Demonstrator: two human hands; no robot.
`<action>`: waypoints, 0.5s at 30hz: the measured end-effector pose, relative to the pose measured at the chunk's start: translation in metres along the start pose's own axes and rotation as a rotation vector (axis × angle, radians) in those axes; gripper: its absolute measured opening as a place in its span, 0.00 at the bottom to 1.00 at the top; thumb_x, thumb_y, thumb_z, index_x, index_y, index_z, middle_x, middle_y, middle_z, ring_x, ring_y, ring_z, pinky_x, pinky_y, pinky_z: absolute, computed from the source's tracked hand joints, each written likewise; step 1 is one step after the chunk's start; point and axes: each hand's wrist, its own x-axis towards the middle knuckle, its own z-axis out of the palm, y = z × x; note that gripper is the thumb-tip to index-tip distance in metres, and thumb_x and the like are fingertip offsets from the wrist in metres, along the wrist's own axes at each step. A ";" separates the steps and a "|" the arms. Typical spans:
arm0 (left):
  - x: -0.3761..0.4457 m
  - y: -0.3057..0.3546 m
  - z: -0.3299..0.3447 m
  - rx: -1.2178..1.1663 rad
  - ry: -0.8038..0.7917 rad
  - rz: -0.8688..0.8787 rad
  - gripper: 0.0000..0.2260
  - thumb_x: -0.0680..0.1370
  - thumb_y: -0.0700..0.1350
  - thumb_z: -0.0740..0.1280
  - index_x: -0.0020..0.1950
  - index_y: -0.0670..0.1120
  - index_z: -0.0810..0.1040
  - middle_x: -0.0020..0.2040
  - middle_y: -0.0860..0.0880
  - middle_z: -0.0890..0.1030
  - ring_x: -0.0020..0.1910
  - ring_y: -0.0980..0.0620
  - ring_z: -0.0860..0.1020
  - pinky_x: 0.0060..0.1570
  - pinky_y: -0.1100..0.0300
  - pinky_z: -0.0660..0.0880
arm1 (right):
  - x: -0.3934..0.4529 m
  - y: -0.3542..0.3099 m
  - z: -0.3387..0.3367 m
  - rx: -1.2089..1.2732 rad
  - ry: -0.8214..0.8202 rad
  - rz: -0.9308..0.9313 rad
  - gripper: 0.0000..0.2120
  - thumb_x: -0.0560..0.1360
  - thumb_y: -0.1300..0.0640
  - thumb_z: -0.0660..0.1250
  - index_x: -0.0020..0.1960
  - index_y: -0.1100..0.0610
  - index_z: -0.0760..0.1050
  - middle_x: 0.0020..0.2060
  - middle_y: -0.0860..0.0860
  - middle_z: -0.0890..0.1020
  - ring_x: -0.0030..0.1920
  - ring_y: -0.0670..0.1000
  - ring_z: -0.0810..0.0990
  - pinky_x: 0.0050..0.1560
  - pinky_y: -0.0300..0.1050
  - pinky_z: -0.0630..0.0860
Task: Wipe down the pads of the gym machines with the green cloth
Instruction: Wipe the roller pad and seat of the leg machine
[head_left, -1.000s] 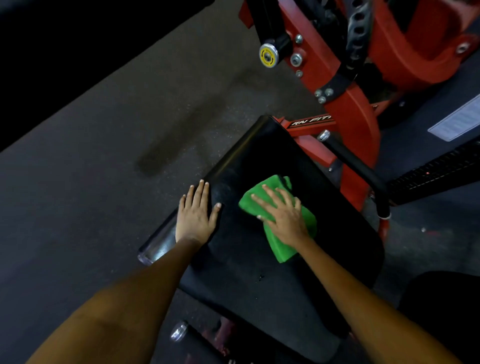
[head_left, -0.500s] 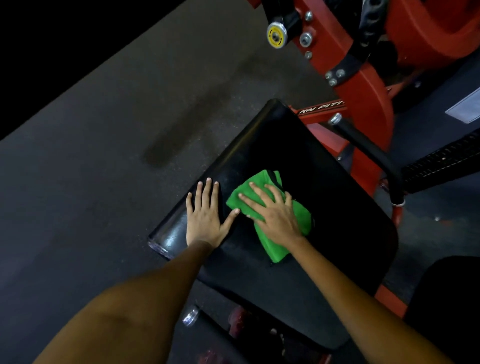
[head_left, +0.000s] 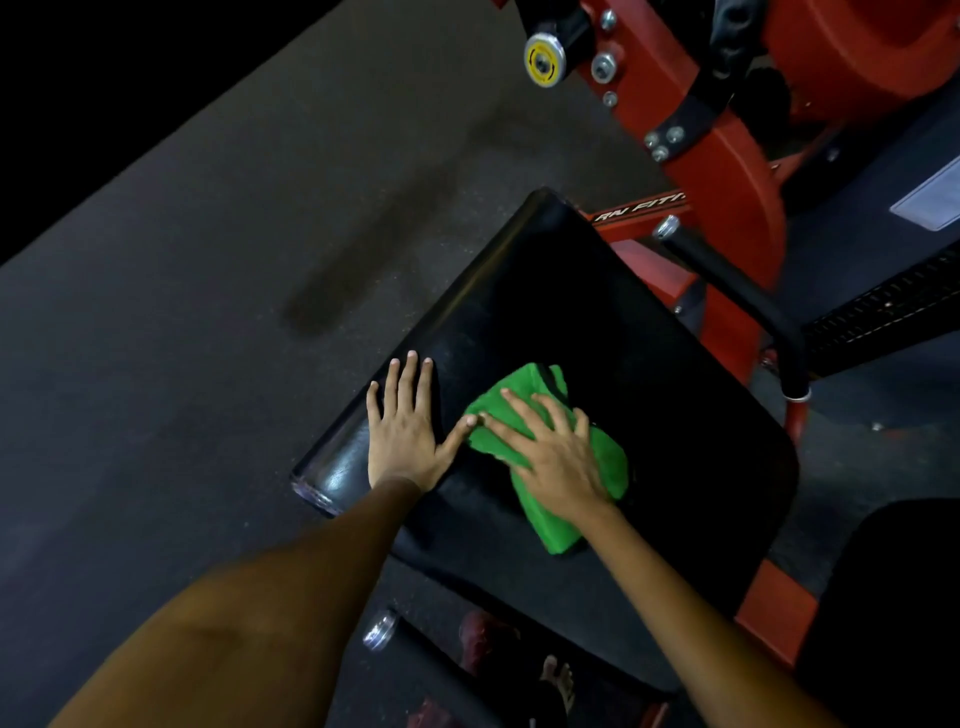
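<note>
Both hands lie spread flat: right hand (head_left: 553, 465) pressing the green cloth (head_left: 597, 467), left hand (head_left: 402, 434) bracing the pad (head_left: 649, 364); the far end risks being missed.

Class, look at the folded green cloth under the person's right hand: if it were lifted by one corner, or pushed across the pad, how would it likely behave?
The folded green cloth looks soft and bunched, so it would probably droop and unfold if lifted. It seems light for its size. Pressed flat by the right hand on the smooth black vinyl pad, it likely slides easily.
</note>
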 end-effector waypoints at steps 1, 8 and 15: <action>0.001 0.000 0.000 -0.003 0.000 -0.003 0.44 0.72 0.74 0.36 0.78 0.45 0.52 0.78 0.45 0.53 0.77 0.48 0.47 0.74 0.47 0.41 | -0.004 0.013 0.000 -0.013 -0.005 0.032 0.35 0.67 0.46 0.72 0.70 0.38 0.62 0.71 0.47 0.68 0.63 0.56 0.66 0.53 0.64 0.71; 0.001 -0.001 0.001 0.011 0.001 -0.002 0.46 0.71 0.75 0.37 0.78 0.44 0.53 0.78 0.45 0.53 0.77 0.47 0.48 0.74 0.46 0.43 | 0.032 -0.006 -0.006 0.076 0.003 0.403 0.27 0.74 0.45 0.67 0.71 0.40 0.65 0.73 0.48 0.66 0.66 0.61 0.66 0.56 0.64 0.67; 0.000 -0.002 -0.001 -0.072 0.036 0.009 0.43 0.73 0.73 0.40 0.78 0.45 0.55 0.78 0.46 0.55 0.77 0.48 0.49 0.74 0.48 0.42 | -0.043 -0.033 0.004 0.023 -0.010 0.021 0.31 0.68 0.47 0.68 0.70 0.39 0.65 0.72 0.45 0.66 0.65 0.56 0.66 0.55 0.68 0.71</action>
